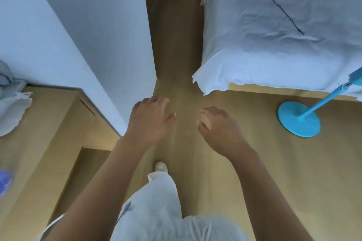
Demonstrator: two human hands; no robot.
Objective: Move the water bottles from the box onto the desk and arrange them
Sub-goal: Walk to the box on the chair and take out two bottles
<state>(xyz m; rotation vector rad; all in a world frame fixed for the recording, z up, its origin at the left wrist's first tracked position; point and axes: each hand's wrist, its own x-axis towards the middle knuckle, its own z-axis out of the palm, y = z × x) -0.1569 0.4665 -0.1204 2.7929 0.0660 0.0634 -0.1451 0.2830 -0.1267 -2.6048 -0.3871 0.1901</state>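
No water bottle and no box show in the head view. My left hand (150, 117) is stretched out over the wooden floor, fingers spread, holding nothing. Beside it, my right hand (217, 127) hovers with fingers loosely curled and apart, also empty. A light wooden desk surface (51, 123) lies to my lower left, against the white wall. My leg in pale trousers and a white shoe (161, 166) stands on the floor below my hands.
A bed with white bedding (274, 35) fills the upper right. A blue round stand base (298, 119) with a blue pole stands on the floor at right. A white wall corner (109, 45) juts out at left. White cloth (13, 111) lies on the desk's far left.
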